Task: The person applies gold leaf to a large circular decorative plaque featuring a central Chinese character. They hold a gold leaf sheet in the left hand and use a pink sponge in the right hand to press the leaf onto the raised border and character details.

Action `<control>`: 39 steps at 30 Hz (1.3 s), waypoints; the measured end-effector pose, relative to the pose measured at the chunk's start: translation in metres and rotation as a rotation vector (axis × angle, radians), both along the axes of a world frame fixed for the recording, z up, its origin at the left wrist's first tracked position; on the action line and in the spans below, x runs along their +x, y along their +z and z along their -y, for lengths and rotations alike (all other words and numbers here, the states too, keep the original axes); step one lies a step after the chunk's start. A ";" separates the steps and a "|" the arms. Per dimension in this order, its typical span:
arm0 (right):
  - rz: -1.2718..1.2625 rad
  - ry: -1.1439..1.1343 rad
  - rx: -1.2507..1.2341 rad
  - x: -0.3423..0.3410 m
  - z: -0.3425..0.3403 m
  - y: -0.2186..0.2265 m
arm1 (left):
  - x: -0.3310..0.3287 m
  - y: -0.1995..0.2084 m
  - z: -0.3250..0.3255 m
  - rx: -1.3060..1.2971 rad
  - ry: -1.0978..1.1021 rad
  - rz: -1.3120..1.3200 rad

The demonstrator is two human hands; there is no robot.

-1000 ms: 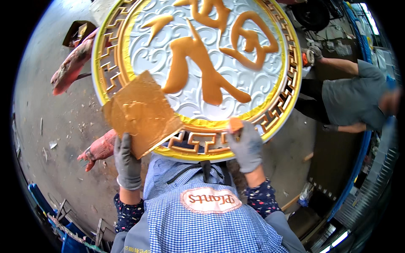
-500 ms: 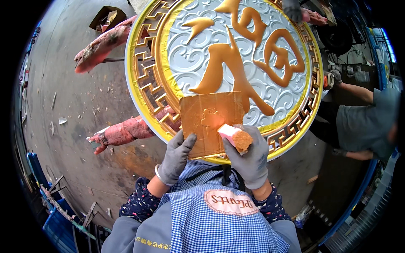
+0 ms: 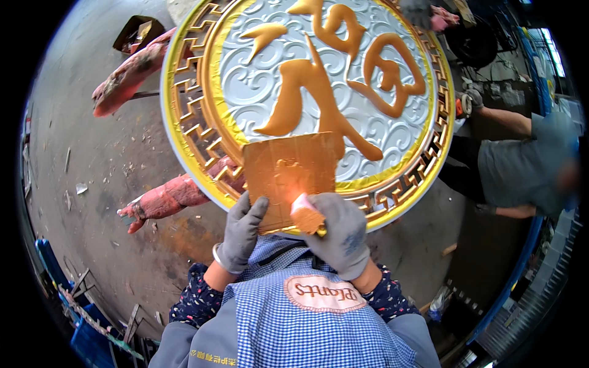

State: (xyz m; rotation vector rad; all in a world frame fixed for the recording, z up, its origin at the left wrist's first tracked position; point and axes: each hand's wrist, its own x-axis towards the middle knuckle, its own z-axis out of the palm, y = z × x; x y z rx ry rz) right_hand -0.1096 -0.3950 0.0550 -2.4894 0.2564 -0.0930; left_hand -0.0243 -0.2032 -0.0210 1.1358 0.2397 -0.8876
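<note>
My left hand (image 3: 241, 234), in a grey glove, is closed on the lower left edge of a square cardboard piece (image 3: 265, 165) smeared with gold paint. Over the cardboard's lower right corner, my gloved right hand (image 3: 341, 233) pinches a small sponge block (image 3: 307, 216), pinkish-white on one side and gold on its working face. Just beyond the cardboard lies a large round panel (image 3: 245, 101) with white scroll relief. A raised gold character (image 3: 291, 107) stands on it, with yellow masking (image 3: 216, 80) around the field and a gold fretwork border (image 3: 199, 132).
Pink-wrapped supports (image 3: 172, 195) jut out under the panel on the left. An open cardboard box (image 3: 138, 34) sits on the floor at the far left. A co-worker (image 3: 521, 165) stands at the right, holding a roll of tape (image 3: 464, 105). Another gloved hand (image 3: 417, 13) touches the panel's far edge.
My right hand has turned and drawn the sponge down and nearer over the cardboard, its gold face now toward me. The whole view has shifted slightly; my left hand keeps its hold.
</note>
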 end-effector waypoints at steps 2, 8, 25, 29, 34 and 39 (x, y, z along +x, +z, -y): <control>0.009 -0.055 0.069 -0.006 0.004 0.003 | 0.001 0.001 -0.004 0.086 0.023 0.026; 0.000 -0.665 0.299 -0.049 0.058 -0.010 | 0.023 -0.006 -0.027 0.035 0.211 0.141; -0.090 -0.364 -0.173 -0.037 0.040 -0.064 | 0.044 -0.023 -0.052 0.075 0.237 0.173; -0.203 -0.453 -0.306 -0.052 0.060 -0.058 | 0.045 -0.026 -0.055 0.080 0.255 0.171; -0.165 -0.471 -0.249 -0.053 0.063 -0.050 | 0.048 -0.029 -0.057 0.086 0.252 0.167; -0.115 -0.318 -0.144 -0.029 0.029 -0.060 | 0.049 -0.030 -0.055 0.104 0.231 0.202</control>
